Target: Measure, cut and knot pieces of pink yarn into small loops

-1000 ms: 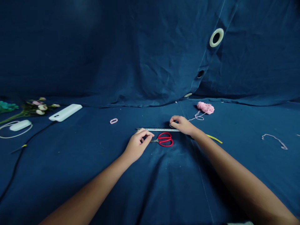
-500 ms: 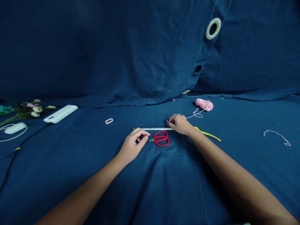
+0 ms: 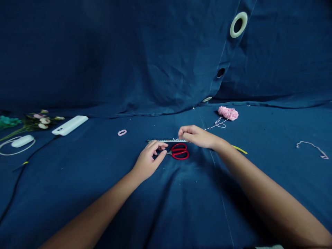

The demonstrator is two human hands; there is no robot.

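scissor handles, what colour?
The scissor handles are red, seen best in the head view.

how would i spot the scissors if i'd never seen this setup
On the blue cloth, find the straight measuring tape near the middle. The scissors lie just on its near side; unlike the pale tape, they have two red looped handles.

Seemingly a curtained craft space: blue eyelet curtain, blue cloth, pink yarn, scissors, measuring tape.
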